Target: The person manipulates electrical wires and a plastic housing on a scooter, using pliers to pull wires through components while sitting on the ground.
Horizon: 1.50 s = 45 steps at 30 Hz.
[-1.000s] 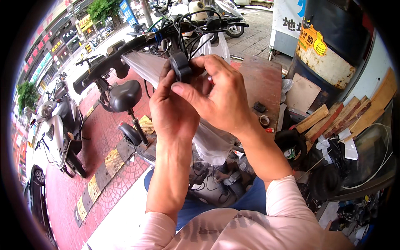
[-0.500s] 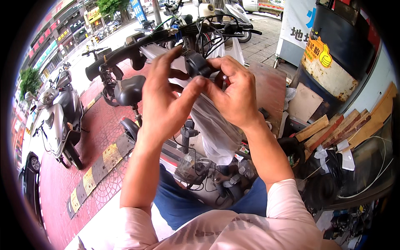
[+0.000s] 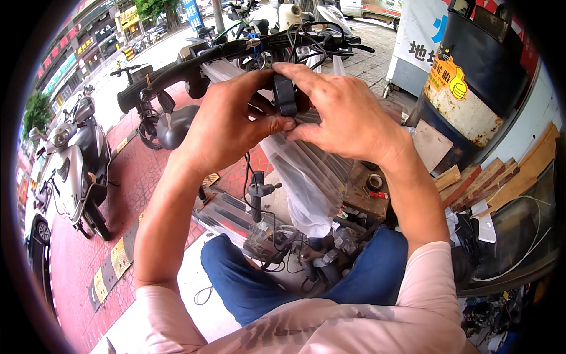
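Between my two hands is a small black plastic part (image 3: 285, 96) with a rounded body; its exact kind I cannot make out. My left hand (image 3: 227, 121) curls around its left side, thumb beneath. From the right, my right hand (image 3: 354, 115) pinches it, fingers over the top and thumb below. The two thumb tips nearly meet under the part. Just beyond, a black handlebar (image 3: 203, 59) with cables and a grip runs across. A translucent plastic bag (image 3: 306, 194) hangs below my hands, partly hidden by them.
At my knees lie motor-like parts and cables (image 3: 318, 259). A tape roll (image 3: 374, 182) rests on a wooden surface to the right. Beyond it stand a rusty drum (image 3: 466, 106) and wood pieces (image 3: 483, 183). A scooter (image 3: 82, 159) is parked left, near a speed bump (image 3: 115, 265).
My hands have closed in around the black part, the right one turning so its back shows. Both elbows have spread outward, and my knees are farther apart.
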Motion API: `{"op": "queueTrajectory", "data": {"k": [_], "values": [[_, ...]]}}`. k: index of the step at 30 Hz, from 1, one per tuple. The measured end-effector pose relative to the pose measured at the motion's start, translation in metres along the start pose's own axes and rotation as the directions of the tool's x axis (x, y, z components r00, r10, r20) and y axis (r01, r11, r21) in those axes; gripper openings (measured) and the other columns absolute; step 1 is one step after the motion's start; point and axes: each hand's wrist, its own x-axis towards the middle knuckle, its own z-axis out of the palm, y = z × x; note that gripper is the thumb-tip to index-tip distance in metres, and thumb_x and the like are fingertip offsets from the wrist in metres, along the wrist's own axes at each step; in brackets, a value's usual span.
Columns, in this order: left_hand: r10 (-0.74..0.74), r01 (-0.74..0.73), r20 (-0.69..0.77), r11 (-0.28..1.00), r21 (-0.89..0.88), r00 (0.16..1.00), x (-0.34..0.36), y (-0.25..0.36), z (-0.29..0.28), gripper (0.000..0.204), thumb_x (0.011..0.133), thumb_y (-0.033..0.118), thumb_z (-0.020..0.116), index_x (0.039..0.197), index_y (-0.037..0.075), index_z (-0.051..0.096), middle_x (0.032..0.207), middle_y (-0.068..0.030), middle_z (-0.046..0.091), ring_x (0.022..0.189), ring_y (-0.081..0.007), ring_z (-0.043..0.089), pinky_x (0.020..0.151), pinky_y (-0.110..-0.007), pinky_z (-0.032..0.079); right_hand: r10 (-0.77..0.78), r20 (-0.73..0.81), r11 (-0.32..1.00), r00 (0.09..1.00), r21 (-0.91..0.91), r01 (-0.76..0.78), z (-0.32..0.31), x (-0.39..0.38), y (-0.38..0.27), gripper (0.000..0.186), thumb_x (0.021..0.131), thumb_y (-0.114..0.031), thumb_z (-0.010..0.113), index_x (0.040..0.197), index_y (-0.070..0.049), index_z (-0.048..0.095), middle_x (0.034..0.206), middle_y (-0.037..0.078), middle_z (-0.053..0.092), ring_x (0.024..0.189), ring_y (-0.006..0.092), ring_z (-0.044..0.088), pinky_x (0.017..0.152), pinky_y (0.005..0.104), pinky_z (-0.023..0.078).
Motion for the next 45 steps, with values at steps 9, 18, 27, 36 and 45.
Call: {"op": "queueTrajectory", "data": {"k": [9,18,27,36,45], "values": [[0.164,-0.165,0.013,0.986,0.005,0.986,0.003,-0.013,-0.006,0.058,0.083,0.013,0.087,0.132,-0.004,0.061,0.109,-0.0199,0.074,0.094,-0.0262,0.077,0.079,-0.038,0.061,0.023,0.055,0.998,0.998,0.06,-0.026,-0.004,0.01,0.006,0.053,0.078,-0.025,0.083,0.121,-0.006,0.061,0.081,0.018,0.073,0.08,0.0372,0.074,0.075,0.046,0.059],[0.055,-0.107,-0.173,0.945,-0.309,0.983,-0.016,-0.032,-0.008,0.062,0.085,0.012,0.085,0.138,-0.005,0.056,0.122,-0.0141,0.071,0.105,-0.0187,0.07,0.097,-0.035,0.057,0.159,0.053,0.894,0.986,0.417,-0.166,-0.005,-0.002,0.018,0.062,0.075,-0.005,0.084,0.131,-0.007,0.058,0.091,0.011,0.069,0.084,0.0225,0.07,0.081,0.0361,0.055],[-0.165,-0.055,-0.192,0.602,-0.797,0.967,-0.057,-0.034,0.031,0.075,0.085,0.038,0.081,0.137,-0.007,0.051,0.125,-0.0252,0.068,0.103,-0.0345,0.075,0.086,-0.04,0.061,0.229,-0.069,0.834,0.971,0.529,-0.159,0.011,-0.026,0.024,0.066,0.078,-0.006,0.084,0.137,-0.004,0.053,0.099,0.011,0.07,0.088,0.0182,0.069,0.083,0.0316,0.056],[-0.235,0.0,-0.123,0.462,-0.887,0.964,-0.088,-0.02,0.07,0.067,0.087,0.024,0.083,0.138,-0.003,0.05,0.127,-0.0197,0.067,0.104,-0.0309,0.073,0.089,-0.039,0.061,0.236,-0.2,0.963,0.951,0.176,-0.202,-0.006,-0.052,-0.032,0.067,0.081,-0.025,0.086,0.139,-0.002,0.06,0.082,0.004,0.065,0.057,0.0084,0.05,0.05,0.0248,0.041],[-0.273,0.053,-0.12,0.552,-0.832,0.954,-0.109,0.009,0.108,0.068,0.083,0.025,0.092,0.122,-0.013,0.052,0.081,-0.0104,0.074,0.081,-0.0095,0.069,0.075,-0.026,0.056,0.228,-0.14,0.973,0.964,0.075,-0.219,-0.007,-0.099,-0.117,0.03,0.076,-0.004,0.083,0.103,-0.002,0.07,0.099,0.014,0.067,0.072,0.0279,0.068,0.064,0.0364,0.057]]}}
